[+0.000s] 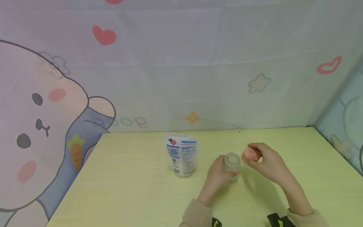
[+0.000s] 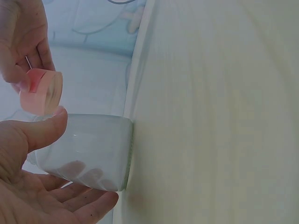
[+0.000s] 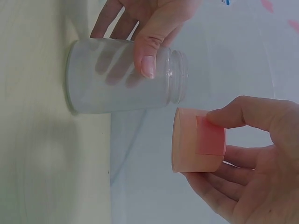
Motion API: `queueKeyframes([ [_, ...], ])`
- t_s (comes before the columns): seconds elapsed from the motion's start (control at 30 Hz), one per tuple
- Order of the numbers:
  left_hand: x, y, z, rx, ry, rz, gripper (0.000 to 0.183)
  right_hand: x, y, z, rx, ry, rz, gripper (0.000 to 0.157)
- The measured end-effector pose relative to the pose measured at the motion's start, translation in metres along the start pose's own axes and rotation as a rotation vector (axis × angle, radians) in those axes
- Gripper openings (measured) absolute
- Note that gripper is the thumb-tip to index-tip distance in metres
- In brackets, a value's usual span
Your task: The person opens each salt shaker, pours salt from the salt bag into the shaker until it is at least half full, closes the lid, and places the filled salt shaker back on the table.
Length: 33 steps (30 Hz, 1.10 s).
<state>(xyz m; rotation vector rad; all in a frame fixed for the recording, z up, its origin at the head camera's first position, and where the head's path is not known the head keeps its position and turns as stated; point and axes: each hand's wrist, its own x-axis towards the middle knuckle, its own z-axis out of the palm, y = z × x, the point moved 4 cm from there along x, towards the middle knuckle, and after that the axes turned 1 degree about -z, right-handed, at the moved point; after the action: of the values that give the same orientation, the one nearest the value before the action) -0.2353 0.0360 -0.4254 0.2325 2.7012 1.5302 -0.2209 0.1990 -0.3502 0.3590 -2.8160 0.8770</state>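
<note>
A clear glass jar (image 1: 233, 165) stands on the table with its mouth uncovered. My left hand (image 1: 219, 171) grips it around the side, the thumb on the near face and the fingers behind, as the right wrist view shows through the glass (image 3: 121, 79). Just right of the jar's rim, my right hand (image 1: 270, 162) holds a pink and peach lid (image 1: 251, 154) between thumb and fingers. In the right wrist view the lid (image 3: 198, 140) is tilted sideways and apart from the jar's threaded neck. No contents show inside the jar.
A white plastic pouch (image 1: 182, 155) with blue and black print stands upright on the pale yellow table (image 1: 127, 183), left of the jar. Behind the table hangs a cloth backdrop (image 1: 170, 78) with cartoon drawings, and another cloth panel (image 1: 350, 126) borders the right side.
</note>
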Motion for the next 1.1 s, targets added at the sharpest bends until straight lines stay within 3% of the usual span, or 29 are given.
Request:
queueKeyframes([
  [1.1, 0.001, -0.003, 0.002, 0.000, -0.012, -0.039, 0.061, 0.004, 0.025, 0.018, -0.018, -0.101, 0.013, 0.045],
])
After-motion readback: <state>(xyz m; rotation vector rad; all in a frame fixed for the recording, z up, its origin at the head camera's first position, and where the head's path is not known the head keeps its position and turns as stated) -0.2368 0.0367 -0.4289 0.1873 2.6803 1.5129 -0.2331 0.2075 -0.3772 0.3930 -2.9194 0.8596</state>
